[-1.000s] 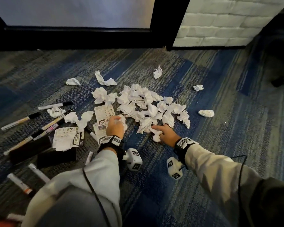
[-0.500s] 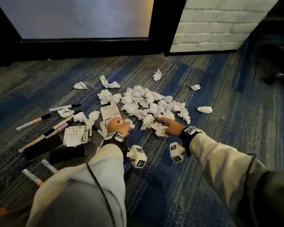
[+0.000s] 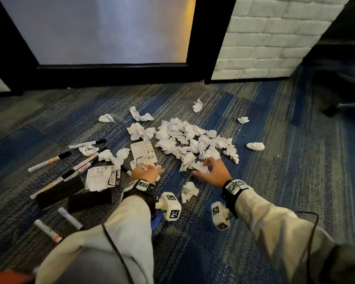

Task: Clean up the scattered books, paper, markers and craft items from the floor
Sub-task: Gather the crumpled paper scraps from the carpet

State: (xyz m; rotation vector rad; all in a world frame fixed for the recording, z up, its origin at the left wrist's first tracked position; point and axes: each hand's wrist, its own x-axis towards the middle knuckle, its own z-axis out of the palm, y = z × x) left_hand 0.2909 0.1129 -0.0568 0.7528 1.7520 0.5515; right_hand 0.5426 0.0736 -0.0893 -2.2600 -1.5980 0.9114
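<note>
Left hand [image 3: 145, 173]: fingers curled round small paper wad [image 3: 157, 167], white bits showing past knuckles. Printed card [image 3: 143, 153] just beyond this grip; markers [image 3: 49, 160] scattered well out to its left.
Right hand [image 3: 212, 171]: thumb and bent fingers clutching crumpled sheet [image 3: 201, 168] at near edge of paper pile [image 3: 189, 138]; pile spreads beyond the fingers.
Loose ball [image 3: 189, 191] on carpet [image 3: 275, 181], between both wrists, nearer the person than either grip.

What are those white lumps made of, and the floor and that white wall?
White lumps: thin matte paper, sharply creased and crumpled. Floor: woven carpet, blue-grey stripes, visible textile weave. Wall: apparently white-painted brick, mortar lines showing; possibly only a facing.
</note>
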